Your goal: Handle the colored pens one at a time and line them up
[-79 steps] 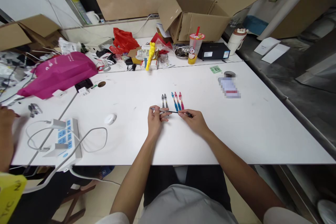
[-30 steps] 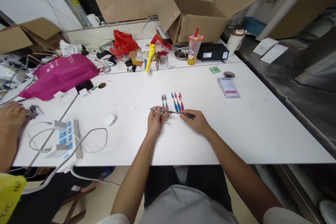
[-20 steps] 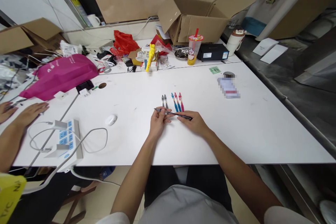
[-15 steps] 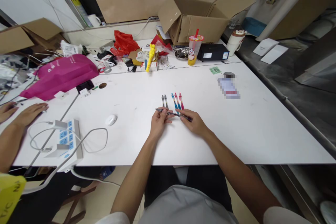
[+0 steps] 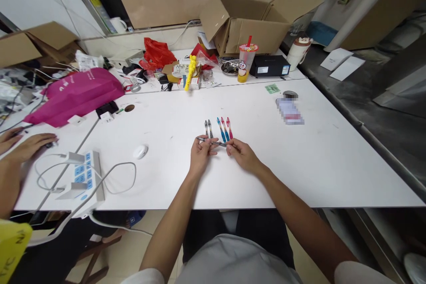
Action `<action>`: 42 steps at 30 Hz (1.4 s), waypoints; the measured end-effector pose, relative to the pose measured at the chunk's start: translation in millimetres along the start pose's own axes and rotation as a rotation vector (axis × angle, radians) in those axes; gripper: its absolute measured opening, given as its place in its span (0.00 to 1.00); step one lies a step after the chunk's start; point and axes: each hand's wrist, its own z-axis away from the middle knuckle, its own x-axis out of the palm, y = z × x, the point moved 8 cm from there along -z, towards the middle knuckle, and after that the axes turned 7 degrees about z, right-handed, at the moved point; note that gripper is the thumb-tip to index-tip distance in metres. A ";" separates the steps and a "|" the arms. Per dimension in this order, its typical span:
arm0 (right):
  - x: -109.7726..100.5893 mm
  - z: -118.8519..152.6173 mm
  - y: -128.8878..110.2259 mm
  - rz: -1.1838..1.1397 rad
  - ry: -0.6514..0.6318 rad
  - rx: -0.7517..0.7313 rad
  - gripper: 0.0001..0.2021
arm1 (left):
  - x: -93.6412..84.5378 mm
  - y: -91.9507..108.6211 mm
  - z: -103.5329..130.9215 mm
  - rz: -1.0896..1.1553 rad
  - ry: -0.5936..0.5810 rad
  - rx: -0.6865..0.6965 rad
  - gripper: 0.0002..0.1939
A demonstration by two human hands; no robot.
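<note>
My left hand (image 5: 199, 154) is closed around the left part of a slim dark pen (image 5: 218, 143), held slantwise just above the white table. At the pen's right end, the thumb and fingers of my right hand (image 5: 245, 156) pinch it; that end is hidden by the fingers. Just beyond my hands several pens lie side by side: two black-and-clear pens (image 5: 210, 128) on the left, then a blue pen (image 5: 220, 128), a pen with a pink top and blue lower part (image 5: 225, 128), and a pink-red pen (image 5: 229, 127).
To the left are a white earbud-like case (image 5: 141, 151) and a power strip (image 5: 95, 177) with cables. A co-worker's hands (image 5: 35, 144) rest at the far left. A drink cup (image 5: 245, 64), open carton (image 5: 256, 35) and yellow toy (image 5: 191, 72) stand along the back; a blurred item (image 5: 290, 111) lies right.
My right hand has shifted slightly left, its fingers closing over the pen's right end; the dark part that showed in it is now covered. The left hand barely moved.
</note>
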 end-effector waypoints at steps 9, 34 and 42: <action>-2.2 -1.4 4.3 -0.032 0.030 0.023 0.12 | -1.9 1.0 -0.2 0.012 0.026 -0.019 0.25; 0.1 -1.6 3.8 0.037 -0.011 0.067 0.18 | -3.3 1.5 0.7 0.032 0.033 -0.023 0.24; 2.9 -0.1 2.2 0.011 -0.066 0.084 0.23 | 1.8 5.9 2.5 0.026 -0.020 0.001 0.23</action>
